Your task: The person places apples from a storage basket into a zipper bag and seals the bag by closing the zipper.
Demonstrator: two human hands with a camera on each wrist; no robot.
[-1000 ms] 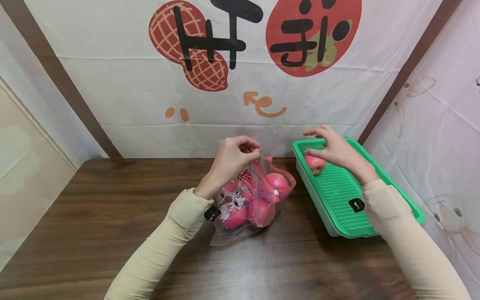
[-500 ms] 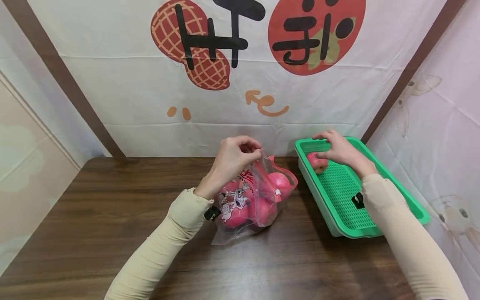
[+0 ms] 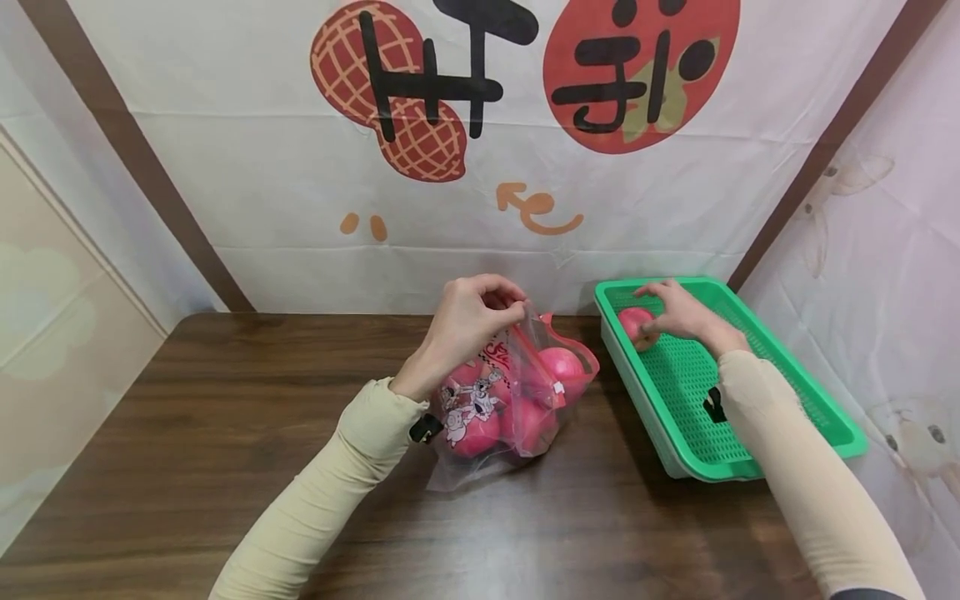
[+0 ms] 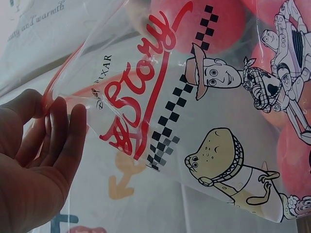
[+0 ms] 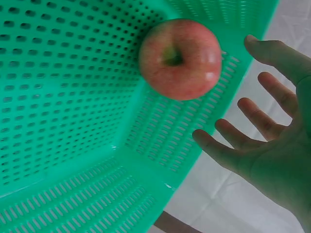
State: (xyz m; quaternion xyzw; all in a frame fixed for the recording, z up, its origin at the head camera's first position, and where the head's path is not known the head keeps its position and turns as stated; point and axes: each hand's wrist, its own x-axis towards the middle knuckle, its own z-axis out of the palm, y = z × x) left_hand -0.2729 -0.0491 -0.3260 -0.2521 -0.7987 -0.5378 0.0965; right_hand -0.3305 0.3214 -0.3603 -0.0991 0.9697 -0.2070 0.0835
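Note:
Between thumb and fingers, my left hand (image 3: 478, 327) pinches the top edge of a clear zip bag (image 3: 474, 402) printed with cartoon figures. In the left wrist view this hand (image 4: 43, 145) holds the bag's corner up. Several red apples (image 3: 561, 364) fill the bag, which rests on the table with its red-zip mouth spread toward the right. My right hand (image 3: 684, 315) reaches over the green basket (image 3: 697, 437), fingers spread. Below it, one red apple (image 3: 636, 323) lies in the basket's far left corner. The right wrist view shows the fingers apart from this apple (image 5: 181, 60).
The brown wooden table (image 3: 262, 417) runs beneath everything. A printed white cloth (image 3: 285, 200) hangs behind its far edge, and another cloth (image 3: 900, 317) stands close along the basket's right side. The basket sits right of the bag, with a narrow strip of table between.
My right hand has lowered and shifted slightly right over the basket, closer to the apple. The left hand keeps its pinch on the bag. The whole scene has drifted a little rightward in view.

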